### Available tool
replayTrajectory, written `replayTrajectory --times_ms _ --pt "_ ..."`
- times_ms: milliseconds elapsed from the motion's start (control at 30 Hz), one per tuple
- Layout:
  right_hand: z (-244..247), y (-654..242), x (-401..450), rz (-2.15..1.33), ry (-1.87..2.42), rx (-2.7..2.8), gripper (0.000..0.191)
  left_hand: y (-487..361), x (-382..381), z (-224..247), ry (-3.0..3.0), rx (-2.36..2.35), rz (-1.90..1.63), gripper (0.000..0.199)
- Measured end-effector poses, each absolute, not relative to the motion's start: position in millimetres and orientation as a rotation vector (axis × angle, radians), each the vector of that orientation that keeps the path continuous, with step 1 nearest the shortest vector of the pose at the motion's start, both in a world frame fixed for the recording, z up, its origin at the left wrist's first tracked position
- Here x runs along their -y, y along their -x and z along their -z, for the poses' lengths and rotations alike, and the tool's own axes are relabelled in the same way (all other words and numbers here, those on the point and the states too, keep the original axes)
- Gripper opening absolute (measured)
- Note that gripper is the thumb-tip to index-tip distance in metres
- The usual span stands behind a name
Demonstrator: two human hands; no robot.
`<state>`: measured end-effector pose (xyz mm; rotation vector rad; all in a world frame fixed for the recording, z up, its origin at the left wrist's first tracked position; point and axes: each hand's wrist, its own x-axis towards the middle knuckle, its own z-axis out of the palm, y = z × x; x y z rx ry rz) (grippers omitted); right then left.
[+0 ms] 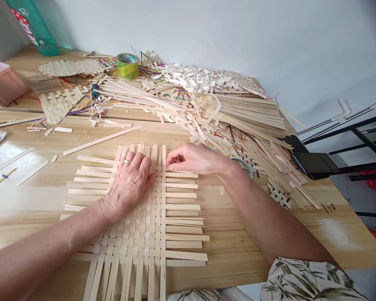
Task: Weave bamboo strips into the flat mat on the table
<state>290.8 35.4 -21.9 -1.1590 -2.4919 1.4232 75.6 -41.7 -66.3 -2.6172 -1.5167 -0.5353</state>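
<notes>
A flat mat woven from pale bamboo strips (147, 225) lies on the table in front of me, loose strip ends sticking out on its sides and near edge. My left hand (130, 179), a ring on one finger, rests palm down on the upper part of the weave and covers some of it. At the mat's upper right edge, my right hand (183, 159) pinches with thumb and fingertips at a bamboo strip (188, 175) pointing right. The fingertips partly hide the grip. Beside them, one long upright strip (163, 209) runs along the weave's right side.
Behind the mat lie a bundle of bamboo strips (244, 113), a tape roll (127, 66) and a white ribbon heap (191, 77). A green bottle (37, 29) and pink basket (4, 83) stand left. A phone (315, 163) is at the right, by a black rack (363, 142).
</notes>
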Motion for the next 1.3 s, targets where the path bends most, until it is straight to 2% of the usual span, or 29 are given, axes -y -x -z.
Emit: replayTrajectory --times_ms 100,233,333,400,467,700,867,1033,1300 --pt "11 -287 -26 -1.230 1.292 2.585 0.014 -76 43 66 2.578 1.535 0.492 0.009" --pt "-4 -273 1 -0.620 1.420 2.678 0.011 -77 45 66 2.510 1.636 0.471 0.016" --pt "0 -258 23 -0.426 1.249 2.764 0.034 -74 42 65 2.507 1.779 0.583 0.019" --pt "10 -249 30 -0.361 1.198 2.795 0.044 -68 39 62 2.522 1.868 0.689 0.018" --pt "20 -243 31 -0.300 1.176 2.788 0.046 -58 35 58 2.532 1.900 0.712 0.023" --pt "24 -240 22 -0.440 1.183 2.749 0.049 -29 45 44 2.577 1.851 0.359 0.017" --pt "35 -224 27 -0.282 1.159 2.673 0.048 -35 51 45 2.491 1.873 0.224 0.020" --pt "58 -211 26 -0.069 1.239 2.566 0.046 -38 47 53 2.461 1.872 0.288 0.019" --pt "71 -213 24 -0.107 1.199 2.498 0.045 -37 46 60 2.470 1.811 0.372 0.016"
